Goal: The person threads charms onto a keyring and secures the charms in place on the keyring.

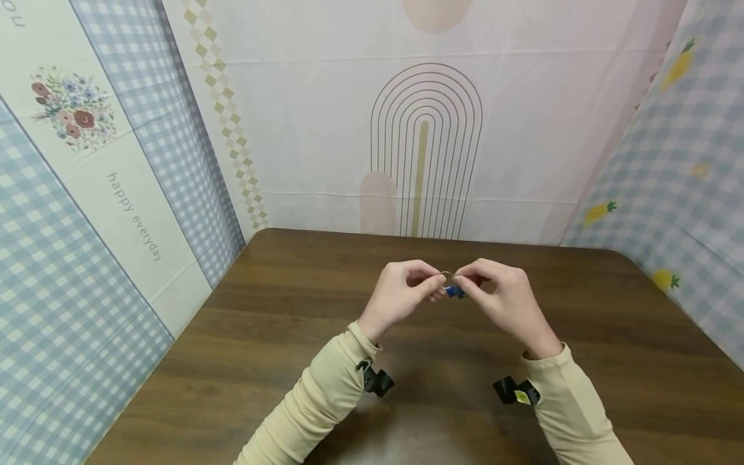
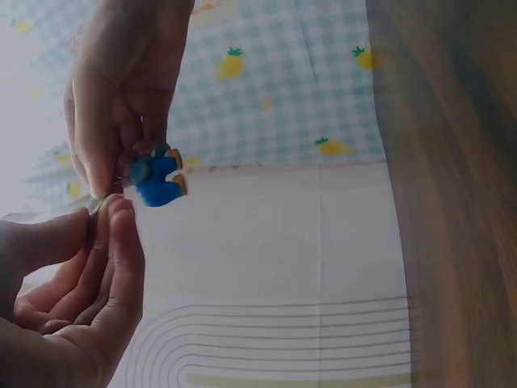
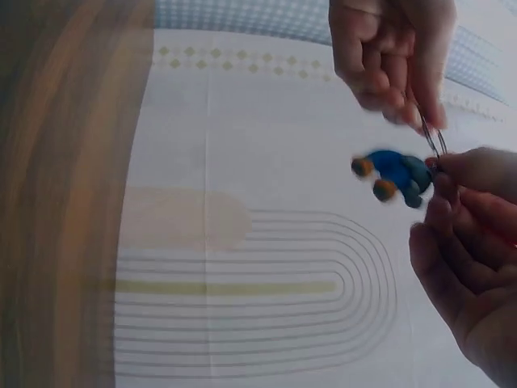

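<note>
A thin metal ring [image 3: 433,139] is up in the air, held between 2 hands, and from where I stand a small blue figure [image 2: 158,192] dangles just beside the right fingertips, seemingly joined to the ring. The left hand [image 1: 401,294] pinches 1 side of the ring between thumb and fingers, the right hand [image 1: 508,300] the other. So the piece is lifted and gripped at both sides, apparently mid-handling; I can't tell whether the ring is being parted, and nothing is set down on the desk [image 1: 261,323] yet. I read no brand on the figure. The yellow label [image 1: 522,397] near the right cuff is too small to read, while the left-hand cloth [image 1: 134,194] says "happy everyday", with a cut-off "ou" higher up.
</note>
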Available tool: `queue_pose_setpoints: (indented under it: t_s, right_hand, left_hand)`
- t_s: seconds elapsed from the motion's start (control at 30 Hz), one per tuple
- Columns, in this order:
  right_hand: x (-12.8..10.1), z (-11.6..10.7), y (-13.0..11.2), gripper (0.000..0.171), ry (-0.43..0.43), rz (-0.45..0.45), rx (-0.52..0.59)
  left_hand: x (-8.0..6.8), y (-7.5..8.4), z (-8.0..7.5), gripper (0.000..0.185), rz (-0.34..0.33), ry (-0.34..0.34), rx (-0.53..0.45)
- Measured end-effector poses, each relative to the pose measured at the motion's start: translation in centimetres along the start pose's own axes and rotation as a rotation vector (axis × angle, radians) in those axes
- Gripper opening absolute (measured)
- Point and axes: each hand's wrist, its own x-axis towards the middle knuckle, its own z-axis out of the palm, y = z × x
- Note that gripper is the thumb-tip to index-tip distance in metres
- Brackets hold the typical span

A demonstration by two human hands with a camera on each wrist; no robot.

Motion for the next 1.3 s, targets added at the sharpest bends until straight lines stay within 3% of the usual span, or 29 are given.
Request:
queue_pose_setpoints:
  t_s: [0.1,0.27,0.43,0.67,0.83,1.13,1.23,1.3]
  right_hand:
    - [0.2,-0.1,0.0,0.018,0.014,-0.098,-0.051]
    - [0.2,0.1,-0.2,0.020,0.007,-0.271,-0.211]
    - [-0.1,0.5,-0.6,0.024,-0.030,-0.284,-0.288]
    - [-0.5,1.0,-0.8,0.024,-0.041,-0.302,-0.356]
    - [-0.5,1.2,-0.9,0.021,-0.034,-0.322,-0.383]
    - [-0.3,1.3,-1.0,0.016,-0.020,-0.347,-0.369]
    - [-0.3,1.2,-0.8,0.014,-0.030,-0.334,-0.334]
    - [-0.3,1.2,-0.6,0.012,-0.036,-0.319,-0.315]
  left_hand:
    - [0.0,-0.1,-0.1,0.015,-0.013,0.026,-0.011]
    - [0.0,-0.1,-0.3,0.017,-0.033,0.042,0.083]
    - [-0.1,0.0,-0.2,0.017,-0.051,0.052,0.190]
    - [-0.2,0.1,-0.2,0.017,-0.068,0.039,0.250]
    - [-0.1,0.1,-0.5,0.018,-0.112,0.000,0.167]
    - [0.2,-0.1,-1.0,0.022,-0.293,-0.123,-0.205]
    - [0.1,-0.3,-1.2,0.022,-0.313,-0.165,-0.231]
    - [0.1,-0.4,-1.2,0.023,-0.284,-0.182,-0.196]
